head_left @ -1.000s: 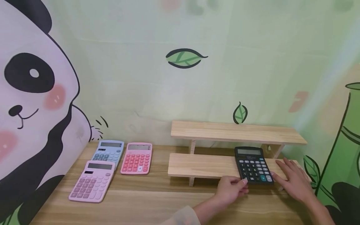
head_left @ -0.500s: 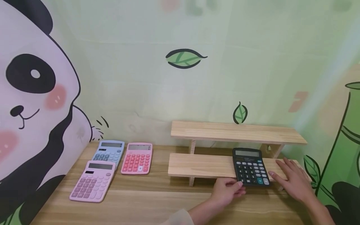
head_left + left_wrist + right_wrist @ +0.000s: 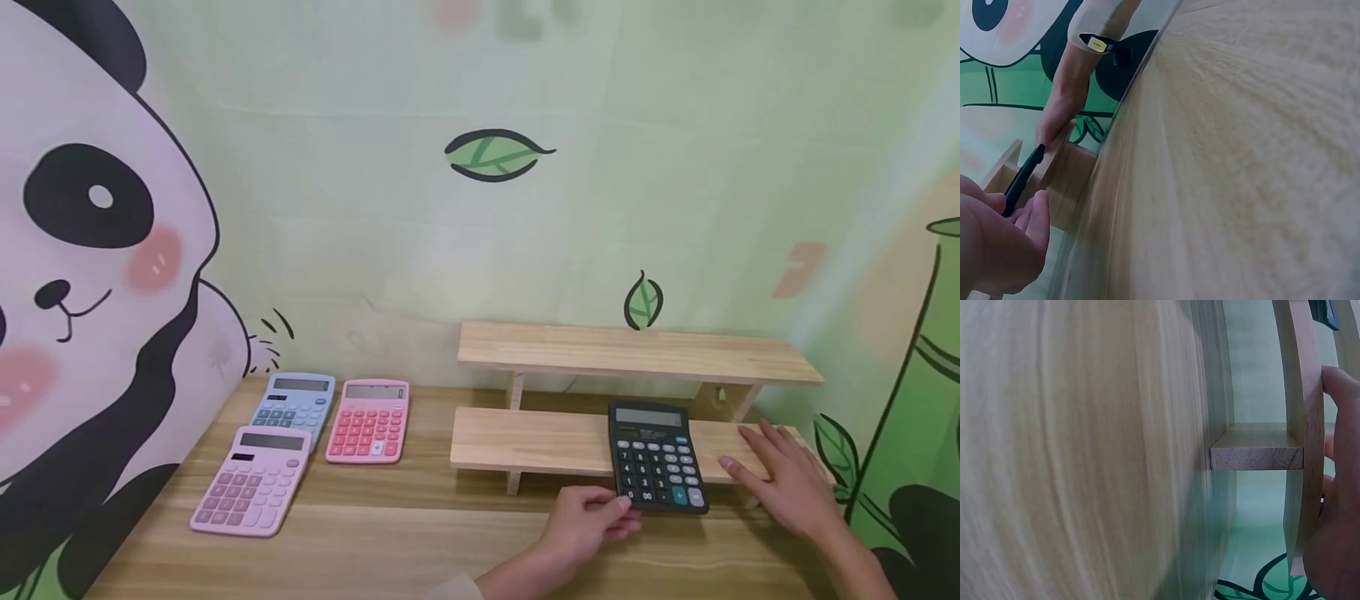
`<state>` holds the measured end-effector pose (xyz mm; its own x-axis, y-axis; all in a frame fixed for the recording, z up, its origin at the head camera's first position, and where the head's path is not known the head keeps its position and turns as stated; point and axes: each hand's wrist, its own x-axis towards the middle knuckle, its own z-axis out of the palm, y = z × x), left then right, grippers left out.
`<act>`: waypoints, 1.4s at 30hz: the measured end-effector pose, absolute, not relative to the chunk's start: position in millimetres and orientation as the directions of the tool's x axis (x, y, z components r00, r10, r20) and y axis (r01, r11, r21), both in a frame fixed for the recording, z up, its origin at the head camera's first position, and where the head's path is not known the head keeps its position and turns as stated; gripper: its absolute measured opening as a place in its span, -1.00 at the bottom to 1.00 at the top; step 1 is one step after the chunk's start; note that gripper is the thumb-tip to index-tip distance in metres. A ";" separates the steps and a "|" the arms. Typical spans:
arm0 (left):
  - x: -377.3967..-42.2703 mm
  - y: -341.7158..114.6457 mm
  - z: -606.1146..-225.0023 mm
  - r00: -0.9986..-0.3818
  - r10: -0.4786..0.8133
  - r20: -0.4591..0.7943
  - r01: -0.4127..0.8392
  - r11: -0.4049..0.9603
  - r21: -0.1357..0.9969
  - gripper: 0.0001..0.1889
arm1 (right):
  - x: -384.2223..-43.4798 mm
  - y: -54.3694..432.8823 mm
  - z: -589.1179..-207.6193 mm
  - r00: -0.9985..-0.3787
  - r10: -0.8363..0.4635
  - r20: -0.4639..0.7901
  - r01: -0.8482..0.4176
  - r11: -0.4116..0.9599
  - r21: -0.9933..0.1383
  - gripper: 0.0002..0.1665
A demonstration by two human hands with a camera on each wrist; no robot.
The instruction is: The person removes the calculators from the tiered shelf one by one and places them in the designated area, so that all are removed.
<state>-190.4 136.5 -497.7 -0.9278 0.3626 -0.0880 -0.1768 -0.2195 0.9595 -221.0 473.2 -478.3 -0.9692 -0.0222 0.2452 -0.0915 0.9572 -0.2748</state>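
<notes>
My left hand (image 3: 581, 529) pinches the lower left corner of a black calculator (image 3: 656, 458), thumb on top and fingers beneath. The calculator overlaps the lower board (image 3: 528, 442) of a two-tier wooden shelf, its bottom end sticking out past the front edge. In the left wrist view the calculator (image 3: 1021, 181) appears edge-on and tilted, gripped by the left hand (image 3: 1004, 244). My right hand (image 3: 795, 483) rests with spread fingers on the right end of the lower board. The right wrist view has the right hand (image 3: 1342, 462) against the board's edge (image 3: 1311, 412).
Left of the shelf lie a pink calculator (image 3: 367, 422), a blue calculator (image 3: 300, 400) and a lilac calculator (image 3: 251, 483), the lilac one overlapping the blue. The shelf's upper board (image 3: 637, 350) stands behind and above. A printed cloth (image 3: 360, 208) hangs behind the wooden table (image 3: 405, 550).
The black calculator has shifted left and toward the front of the shelf, the left hand moving with it. My right hand has stayed on the board.
</notes>
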 end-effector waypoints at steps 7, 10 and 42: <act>-190.9 136.3 -499.8 -0.917 0.382 -0.112 -0.210 -0.226 0.951 -0.85 | -221.1 472.4 -477.6 -0.969 -0.023 0.247 -0.092 0.958 -0.273 -0.01; -190.6 137.9 -498.3 -0.914 0.385 -0.131 -0.230 -0.225 0.947 -0.83 | -221.1 471.6 -476.3 -0.970 -0.020 0.243 -0.087 0.959 -0.268 -0.01; -206.1 147.3 -488.1 -0.880 0.464 -0.103 -0.345 -0.475 0.809 -0.63 | -222.3 471.4 -474.7 -0.979 -0.012 0.201 -0.068 0.959 -0.274 0.02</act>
<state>-206.1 147.3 -488.1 -0.8799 0.4639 -0.1033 -0.3454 -0.4751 0.8093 -222.3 471.4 -474.7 -0.9795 -0.0120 0.2012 -0.0681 0.9592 -0.2744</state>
